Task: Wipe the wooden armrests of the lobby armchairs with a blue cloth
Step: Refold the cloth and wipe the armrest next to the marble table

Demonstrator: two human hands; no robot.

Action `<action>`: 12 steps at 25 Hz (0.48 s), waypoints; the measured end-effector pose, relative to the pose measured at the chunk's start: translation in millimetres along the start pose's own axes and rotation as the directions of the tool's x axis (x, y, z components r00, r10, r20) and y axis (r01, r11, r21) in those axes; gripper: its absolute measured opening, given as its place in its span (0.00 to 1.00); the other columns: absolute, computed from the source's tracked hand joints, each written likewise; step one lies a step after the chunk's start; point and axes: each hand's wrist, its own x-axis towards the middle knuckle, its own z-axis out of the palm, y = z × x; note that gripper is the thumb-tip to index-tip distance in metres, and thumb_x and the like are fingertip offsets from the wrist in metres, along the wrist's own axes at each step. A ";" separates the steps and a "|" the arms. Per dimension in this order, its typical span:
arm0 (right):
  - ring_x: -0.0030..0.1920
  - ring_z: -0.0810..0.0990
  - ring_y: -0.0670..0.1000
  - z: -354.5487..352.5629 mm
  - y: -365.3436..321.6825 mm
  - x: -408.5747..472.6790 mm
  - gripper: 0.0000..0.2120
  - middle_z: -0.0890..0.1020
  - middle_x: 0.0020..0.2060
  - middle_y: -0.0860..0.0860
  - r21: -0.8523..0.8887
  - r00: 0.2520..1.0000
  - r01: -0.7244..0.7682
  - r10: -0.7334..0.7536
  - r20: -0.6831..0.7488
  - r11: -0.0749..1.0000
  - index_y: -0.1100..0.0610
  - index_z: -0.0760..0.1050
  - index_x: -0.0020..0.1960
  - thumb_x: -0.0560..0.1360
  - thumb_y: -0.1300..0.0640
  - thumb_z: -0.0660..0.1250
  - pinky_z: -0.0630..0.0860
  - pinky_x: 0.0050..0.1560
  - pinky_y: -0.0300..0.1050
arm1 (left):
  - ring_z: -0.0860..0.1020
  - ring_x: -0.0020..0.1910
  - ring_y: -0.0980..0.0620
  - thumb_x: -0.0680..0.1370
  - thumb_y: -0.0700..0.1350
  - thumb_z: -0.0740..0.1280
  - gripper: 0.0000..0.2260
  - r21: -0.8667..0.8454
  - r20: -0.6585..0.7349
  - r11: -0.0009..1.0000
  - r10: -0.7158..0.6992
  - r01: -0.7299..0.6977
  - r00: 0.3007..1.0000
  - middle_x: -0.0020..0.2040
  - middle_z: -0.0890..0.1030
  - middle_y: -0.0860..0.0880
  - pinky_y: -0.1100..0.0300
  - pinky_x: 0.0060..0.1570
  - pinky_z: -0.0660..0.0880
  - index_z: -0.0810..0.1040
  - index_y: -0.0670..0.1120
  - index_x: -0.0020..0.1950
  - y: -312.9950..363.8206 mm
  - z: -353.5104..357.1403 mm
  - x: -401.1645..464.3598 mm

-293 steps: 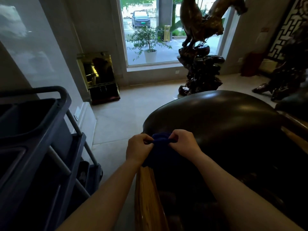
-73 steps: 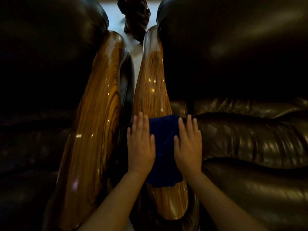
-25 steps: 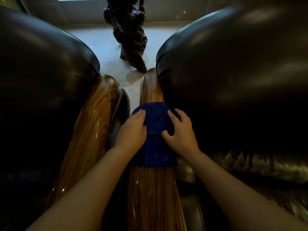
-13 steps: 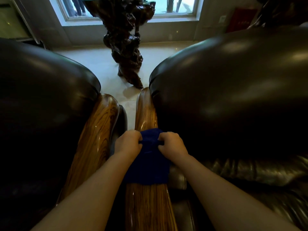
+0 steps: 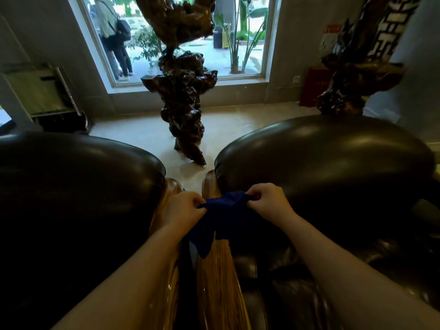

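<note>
The blue cloth (image 5: pixel 223 217) hangs bunched above the right chair's wooden armrest (image 5: pixel 217 282). The left hand (image 5: pixel 184 209) and right hand (image 5: pixel 267 202) each pinch an upper corner with curled fingers. Another armrest (image 5: pixel 170 277) lies just left.

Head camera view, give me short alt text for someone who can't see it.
Left hand and right hand hold a blue cloth stretched between them above a wooden armrest, between two dark leather armchairs. A dark carved sculpture stands before a window.
</note>
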 end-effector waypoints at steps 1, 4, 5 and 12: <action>0.45 0.80 0.50 -16.9 -7.4 -9.8 0.07 0.83 0.44 0.54 0.001 1.000 0.008 -0.008 -0.016 1.000 0.57 0.81 0.46 0.69 0.62 0.68 0.76 0.46 0.43 | 0.78 0.48 0.53 0.71 0.42 0.70 0.09 0.004 0.002 1.000 0.017 -0.017 1.000 0.50 0.82 0.47 0.58 0.51 0.76 0.81 0.46 0.51 10.7 -12.5 -8.3; 0.43 0.80 0.48 -72.3 -28.4 -50.2 0.07 0.83 0.42 0.52 0.019 0.998 0.014 -0.012 -0.068 1.000 0.56 0.81 0.45 0.68 0.62 0.70 0.76 0.45 0.42 | 0.79 0.46 0.53 0.71 0.41 0.70 0.08 -0.027 0.005 0.997 0.078 -0.077 0.997 0.48 0.83 0.47 0.56 0.51 0.77 0.81 0.46 0.49 50.9 -50.3 -37.2; 0.43 0.80 0.48 -89.6 -33.8 -66.2 0.06 0.83 0.41 0.51 0.027 0.997 0.013 -0.011 -0.082 1.000 0.55 0.81 0.44 0.68 0.62 0.70 0.76 0.45 0.42 | 0.78 0.45 0.53 0.71 0.41 0.70 0.07 -0.041 0.004 0.994 0.105 -0.105 0.994 0.47 0.83 0.46 0.57 0.49 0.77 0.81 0.45 0.49 66.5 -60.0 -48.5; 0.44 0.79 0.48 -203.5 -45.8 -163.6 0.07 0.82 0.42 0.51 -0.035 0.982 0.024 -0.030 -0.184 0.999 0.55 0.80 0.45 0.68 0.61 0.71 0.76 0.47 0.43 | 0.79 0.45 0.53 0.70 0.43 0.70 0.07 -0.030 0.030 0.968 0.251 -0.250 0.967 0.46 0.83 0.47 0.57 0.50 0.76 0.82 0.47 0.48 178.9 -90.6 -111.0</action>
